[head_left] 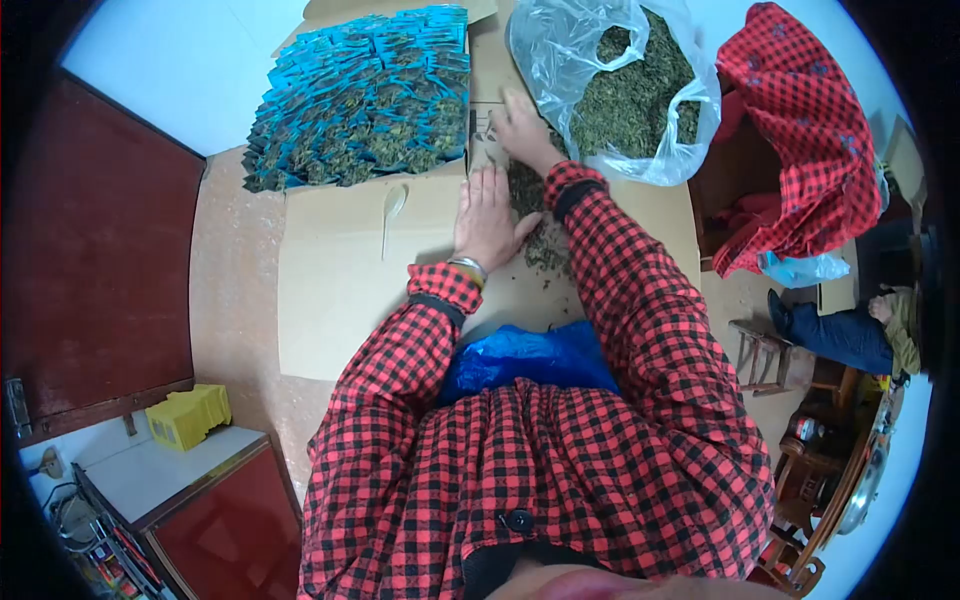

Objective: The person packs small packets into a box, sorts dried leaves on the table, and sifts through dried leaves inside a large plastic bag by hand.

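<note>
My left hand (487, 222) lies flat on the cardboard (335, 290), fingers stretched forward and thumb out to the right, beside a strip of loose dark dried leaves (545, 245). Farther forward, my right hand (525, 130) reaches over the cardboard with its fingers apart, at the far end of the leaves; nothing shows in it. A large clear plastic bag (545, 60) of dried green leaves (640, 100) stands open to its right. Many blue packets (370, 90) filled with leaves stand in rows at the upper left. Below them lies a clear spoon (394, 205).
Blue plastic (530, 360) lies against my front. A red checked cloth (800, 120) drapes at the right, near a wooden stool (770, 360) and another person's legs (835, 335). At the lower left, a yellow object (188, 416) rests on a cabinet (175, 475).
</note>
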### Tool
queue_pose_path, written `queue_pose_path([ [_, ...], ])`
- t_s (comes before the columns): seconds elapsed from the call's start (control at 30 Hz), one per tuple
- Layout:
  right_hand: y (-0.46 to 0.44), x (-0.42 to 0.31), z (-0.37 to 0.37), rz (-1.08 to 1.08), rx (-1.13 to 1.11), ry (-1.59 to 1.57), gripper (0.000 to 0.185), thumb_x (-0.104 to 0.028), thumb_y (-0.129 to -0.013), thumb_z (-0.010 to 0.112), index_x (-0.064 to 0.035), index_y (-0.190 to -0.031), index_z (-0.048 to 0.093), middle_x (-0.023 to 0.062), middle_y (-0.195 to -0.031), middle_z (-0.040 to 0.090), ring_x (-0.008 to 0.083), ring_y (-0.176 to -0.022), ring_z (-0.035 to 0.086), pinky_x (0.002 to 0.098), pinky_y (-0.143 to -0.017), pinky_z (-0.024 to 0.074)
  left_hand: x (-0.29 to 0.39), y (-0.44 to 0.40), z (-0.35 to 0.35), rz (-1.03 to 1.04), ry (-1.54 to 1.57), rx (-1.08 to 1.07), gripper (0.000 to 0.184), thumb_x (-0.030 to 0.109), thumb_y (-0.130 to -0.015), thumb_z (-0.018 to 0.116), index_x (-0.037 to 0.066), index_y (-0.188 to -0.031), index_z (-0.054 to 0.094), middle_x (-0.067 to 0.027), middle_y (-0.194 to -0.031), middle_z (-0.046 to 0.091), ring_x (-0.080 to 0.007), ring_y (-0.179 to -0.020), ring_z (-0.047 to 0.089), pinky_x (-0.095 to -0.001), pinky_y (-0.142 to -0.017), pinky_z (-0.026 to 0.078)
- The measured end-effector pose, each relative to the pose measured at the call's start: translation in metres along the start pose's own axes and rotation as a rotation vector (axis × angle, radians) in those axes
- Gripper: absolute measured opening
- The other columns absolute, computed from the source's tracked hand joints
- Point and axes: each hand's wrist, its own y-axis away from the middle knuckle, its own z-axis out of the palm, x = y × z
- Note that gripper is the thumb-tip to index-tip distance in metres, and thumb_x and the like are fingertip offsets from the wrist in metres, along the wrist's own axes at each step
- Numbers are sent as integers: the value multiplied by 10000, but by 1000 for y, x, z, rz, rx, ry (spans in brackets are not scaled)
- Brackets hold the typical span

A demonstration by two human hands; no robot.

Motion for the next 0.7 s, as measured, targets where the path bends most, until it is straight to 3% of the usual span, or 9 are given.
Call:
queue_pose_path([
  [0.07, -17, 22, -11, 55, -39, -1, 510, -239, -910, 473, 21, -1340, 382, 260, -1277, 489, 359, -1255, 413, 396, -1052, 310, 4, -18, 4, -21, 36, 8, 824, 511, -863, 516, -60, -1389, 243, -238, -1431, 281, -373, -1347, 234, -452, -1114, 180],
  [0.13, -35, 40, -33, 317, -180, 25, 503, -240, -915, 479, 5, -1342, 380, 258, -1265, 501, 338, -1225, 459, 379, -1019, 351, 6, -33, 6, -55, 115, 16, 808, 495, -871, 512, -59, -1390, 236, -238, -1436, 273, -376, -1353, 219, -447, -1118, 173],
  [0.27, -57, 54, -55, 211, -132, -36, 502, -250, -917, 476, -6, -1346, 378, 253, -1272, 499, 316, -1209, 481, 376, -1004, 365, 4, -53, 22, -43, 194, 60, 781, 466, -881, 511, -61, -1388, 236, -241, -1437, 270, -382, -1354, 209, -445, -1116, 179],
  [0.37, -61, 56, -49, 335, -178, -204, 511, -257, -916, 476, 8, -1342, 376, 246, -1284, 493, 328, -1216, 472, 368, -1018, 352, -1, -75, 29, -140, 231, 127, 745, 415, -894, 498, -70, -1389, 224, -247, -1437, 270, -387, -1361, 197, -450, -1119, 174],
  [0.4, -60, 55, -39, 330, -171, -201, 511, -257, -916, 476, 8, -1342, 376, 246, -1284, 493, 328, -1216, 472, 368, -1018, 352, -4, -85, 31, -174, 250, 161, 727, 389, -900, 491, -74, -1389, 218, -250, -1436, 271, -389, -1365, 191, -453, -1120, 172],
  [0.47, -62, 59, -5, -28, -212, -22, 510, -250, -909, 422, 62, -1311, 382, 294, -1274, 472, 396, -1215, 442, 416, -1048, 326, -7, -101, 33, -177, 255, 156, 706, 356, -902, 485, -77, -1388, 212, -254, -1437, 265, -392, -1364, 191, -455, -1121, 169],
  [0.6, -106, 82, 42, -109, -59, 274, 550, -338, -921, 440, 9, -1344, 378, 255, -1341, 422, 368, -1288, 362, 431, -1058, 304, -8, -106, 33, -244, 280, 111, 655, 267, -906, 468, -85, -1387, 196, -267, -1437, 248, -400, -1362, 188, -460, -1124, 161],
  [0.7, -135, 99, 65, -96, -78, 307, 562, -346, -921, 420, 4, -1356, 360, 265, -1364, 385, 387, -1303, 329, 453, -1068, 282, -12, -109, 34, -268, 311, 108, 634, 224, -905, 455, -90, -1386, 187, -281, -1436, 235, -404, -1361, 187, -461, -1125, 155],
])
